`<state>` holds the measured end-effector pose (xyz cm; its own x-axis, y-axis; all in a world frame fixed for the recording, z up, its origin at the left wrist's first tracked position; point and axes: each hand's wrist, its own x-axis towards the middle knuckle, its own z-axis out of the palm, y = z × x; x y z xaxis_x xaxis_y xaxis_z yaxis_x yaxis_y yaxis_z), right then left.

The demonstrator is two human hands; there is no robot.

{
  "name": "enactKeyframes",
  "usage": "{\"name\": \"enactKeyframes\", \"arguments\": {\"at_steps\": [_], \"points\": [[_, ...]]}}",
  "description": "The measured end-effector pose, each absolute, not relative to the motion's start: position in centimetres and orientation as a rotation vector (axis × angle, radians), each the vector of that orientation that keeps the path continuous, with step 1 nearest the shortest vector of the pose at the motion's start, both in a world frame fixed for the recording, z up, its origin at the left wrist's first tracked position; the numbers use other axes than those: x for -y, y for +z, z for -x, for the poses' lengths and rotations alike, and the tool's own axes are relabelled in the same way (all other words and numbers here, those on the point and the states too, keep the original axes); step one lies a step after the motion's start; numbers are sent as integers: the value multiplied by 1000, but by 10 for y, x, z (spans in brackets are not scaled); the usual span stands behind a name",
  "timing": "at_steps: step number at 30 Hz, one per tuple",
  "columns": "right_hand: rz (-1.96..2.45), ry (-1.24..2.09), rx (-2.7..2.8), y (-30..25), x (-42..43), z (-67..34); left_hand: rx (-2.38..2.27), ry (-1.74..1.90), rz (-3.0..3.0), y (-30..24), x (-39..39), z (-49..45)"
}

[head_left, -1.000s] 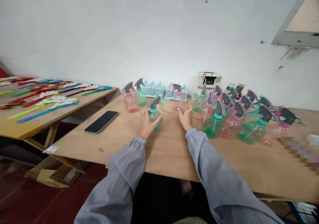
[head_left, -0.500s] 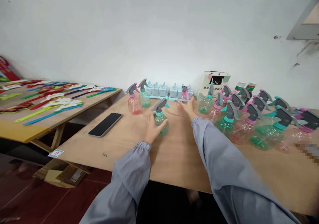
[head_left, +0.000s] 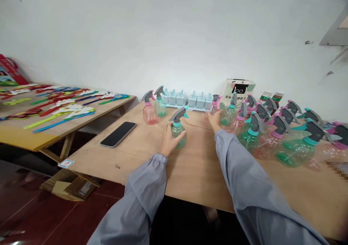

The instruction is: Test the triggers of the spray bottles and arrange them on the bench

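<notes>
My left hand (head_left: 170, 140) is curled around a green spray bottle (head_left: 178, 130) with a grey and turquoise trigger head, which stands upright on the wooden table. Farther off, my right hand (head_left: 214, 119) grips a pink spray bottle (head_left: 214, 106), whose lower part is mostly hidden by the fingers. Just right of it is another green spray bottle (head_left: 227, 115). Several more pink and green spray bottles (head_left: 274, 139) crowd the table's right side. To the left, a pink spray bottle (head_left: 150, 112) and a green spray bottle (head_left: 161, 107) stand side by side.
Along the wall sits a pale blue popsicle mould (head_left: 181, 99), with a printed box (head_left: 236, 89) to its right. A phone (head_left: 118, 134) lies on the table (head_left: 144, 154) at left. Another table (head_left: 43, 140) holds many colourful plastic sticks. Below is a cardboard box (head_left: 78, 187).
My right hand has moved the pink spray bottle to the right, closer to the grouped bottles. My left hand stays around its green bottle. The view has shifted slightly.
</notes>
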<state>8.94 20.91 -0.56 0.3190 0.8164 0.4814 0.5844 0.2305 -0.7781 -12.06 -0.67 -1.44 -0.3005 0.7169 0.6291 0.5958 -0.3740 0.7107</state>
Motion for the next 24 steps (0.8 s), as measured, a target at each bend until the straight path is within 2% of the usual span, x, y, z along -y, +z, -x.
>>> {"name": "enactKeyframes", "arguments": {"at_steps": [8,11,16,21,24], "points": [[1325,237,1347,-13,-159,-86,-1621,1724,-1646,-16,7,119],[1055,226,1377,-18,-128,-72,-1657,1684,-1655,-17,9,117],[583,447,1816,2,-86,-27,-1874,1605,-1818,-24,15,105],[621,654,1739,23,-64,-2,-2063,1434,-2143,-27,19,98],[668,749,1671,29,-62,-7,-1948,1613,-2212,-20,14,113]]}}
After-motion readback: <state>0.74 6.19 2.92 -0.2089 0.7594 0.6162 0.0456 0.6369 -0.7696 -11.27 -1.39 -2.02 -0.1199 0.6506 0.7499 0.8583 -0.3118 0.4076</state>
